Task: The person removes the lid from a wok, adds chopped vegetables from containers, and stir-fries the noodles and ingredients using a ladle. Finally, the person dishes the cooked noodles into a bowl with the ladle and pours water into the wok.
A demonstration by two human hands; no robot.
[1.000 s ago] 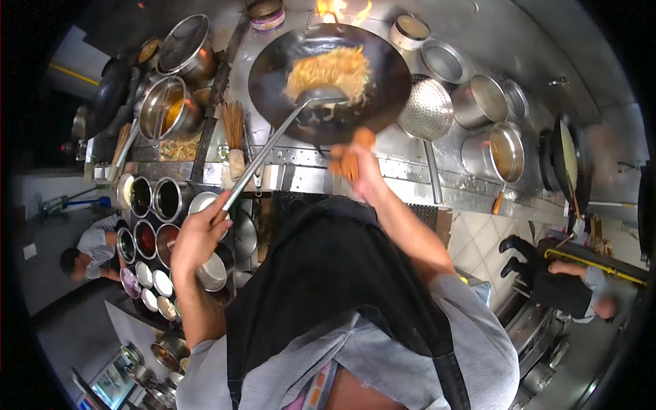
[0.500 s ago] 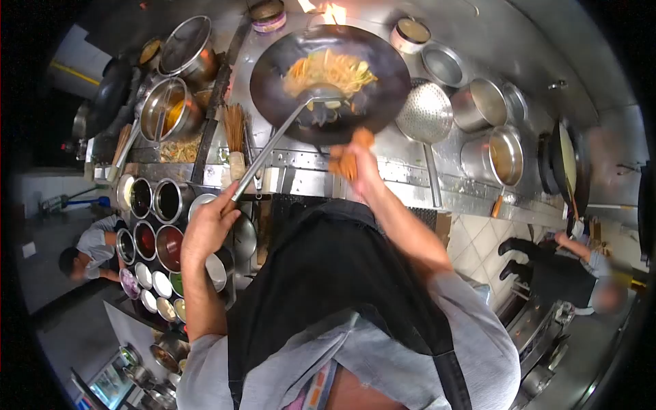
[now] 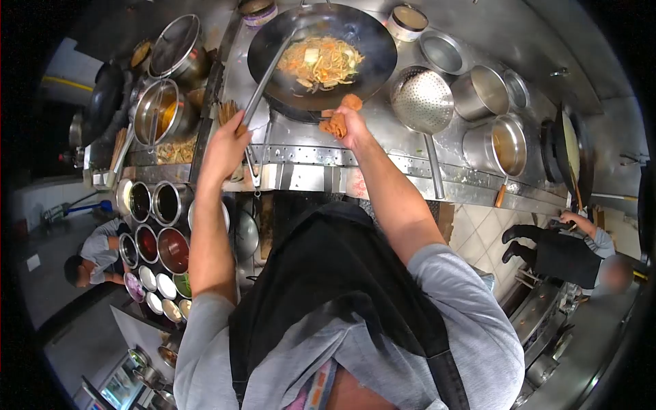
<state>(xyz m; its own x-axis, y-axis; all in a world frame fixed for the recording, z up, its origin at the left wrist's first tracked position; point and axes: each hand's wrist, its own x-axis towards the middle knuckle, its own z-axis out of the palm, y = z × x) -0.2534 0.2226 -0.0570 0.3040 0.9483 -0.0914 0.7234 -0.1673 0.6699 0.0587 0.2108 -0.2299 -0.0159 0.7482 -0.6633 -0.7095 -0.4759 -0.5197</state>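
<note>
My left hand [image 3: 224,147] is closed round the long metal handle of a ladle [image 3: 270,72], which reaches over the left side of a dark wok [image 3: 372,75]. I cannot make out the ladle's bowl clearly. Noodles with vegetables [image 3: 321,63] lie in the middle of the wok. At the wok's near edge, my right hand [image 3: 353,127] is closed on an orange-brown cloth [image 3: 333,125], gripping the wok through it; the grip point itself is covered. A bamboo brush [image 3: 229,113] is partly hidden behind my left hand.
To the right lie a perforated strainer [image 3: 424,102] and several steel pots [image 3: 480,96]. Left stand more pots [image 3: 164,116] and several sauce containers [image 3: 173,249]. Tins [image 3: 408,24] stand behind the wok. One co-worker [image 3: 102,253] is at far left, another [image 3: 567,256] at far right.
The wok has shifted slightly left and away from me, and the flame behind it no longer shows. The ladle has left the noodles for the wok's left side; my left hand has moved forward.
</note>
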